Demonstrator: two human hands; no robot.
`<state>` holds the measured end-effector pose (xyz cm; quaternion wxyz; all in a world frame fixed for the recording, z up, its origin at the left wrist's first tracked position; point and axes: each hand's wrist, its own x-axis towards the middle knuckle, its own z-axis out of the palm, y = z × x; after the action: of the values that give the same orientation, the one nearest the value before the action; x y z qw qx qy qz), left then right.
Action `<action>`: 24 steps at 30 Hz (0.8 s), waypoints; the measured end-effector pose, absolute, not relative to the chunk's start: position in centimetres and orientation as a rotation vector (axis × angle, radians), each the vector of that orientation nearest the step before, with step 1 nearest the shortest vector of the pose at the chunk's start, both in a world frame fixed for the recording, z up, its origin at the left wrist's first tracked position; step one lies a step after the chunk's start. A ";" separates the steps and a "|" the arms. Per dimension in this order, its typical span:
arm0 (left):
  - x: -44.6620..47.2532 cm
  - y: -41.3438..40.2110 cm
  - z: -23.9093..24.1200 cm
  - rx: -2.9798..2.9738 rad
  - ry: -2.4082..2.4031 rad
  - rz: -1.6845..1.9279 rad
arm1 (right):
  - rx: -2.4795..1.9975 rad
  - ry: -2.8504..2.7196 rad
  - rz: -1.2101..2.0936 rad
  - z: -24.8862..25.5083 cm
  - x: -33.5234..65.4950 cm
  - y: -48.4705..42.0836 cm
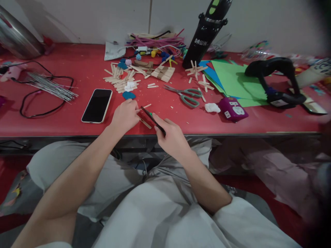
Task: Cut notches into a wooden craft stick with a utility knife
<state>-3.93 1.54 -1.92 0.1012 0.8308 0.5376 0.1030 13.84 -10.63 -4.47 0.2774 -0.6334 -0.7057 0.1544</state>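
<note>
My left hand (126,115) is closed at the table's front, its fingertips pinching a small wooden craft stick (147,106) against the red top. Just below those fingers another craft stick (145,123) lies at a slant. My right hand (170,136) is wrapped round a slim black utility knife (155,121) with a green part near its middle. The knife's far end points up and left, close to my left fingertips. Whether its edge touches the stick cannot be made out.
A phone (97,106) lies left of my hands, with metal wires (51,86) beyond. Behind are piled craft sticks (117,78) and blue clay (129,95). Scissors (184,94), a purple box (233,109), green paper (234,79) and a black bottle (204,38) stand rightward.
</note>
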 end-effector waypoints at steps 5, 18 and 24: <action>-3.9 1.5 -1.9 2.435 1.607 0.311 | -1.717 -1.902 0.424 -4.3 13.9 -11.0; -3.7 1.4 -1.7 2.417 1.642 0.295 | -1.770 -1.928 0.431 -3.9 13.5 -10.8; -3.7 1.6 -1.6 2.439 1.624 0.256 | -1.815 -1.933 0.425 -3.9 13.0 -10.5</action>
<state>-3.66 1.65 -1.58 0.1000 0.8251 0.5493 0.0867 13.04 -10.53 -3.89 0.2262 -0.6582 -0.7013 0.1541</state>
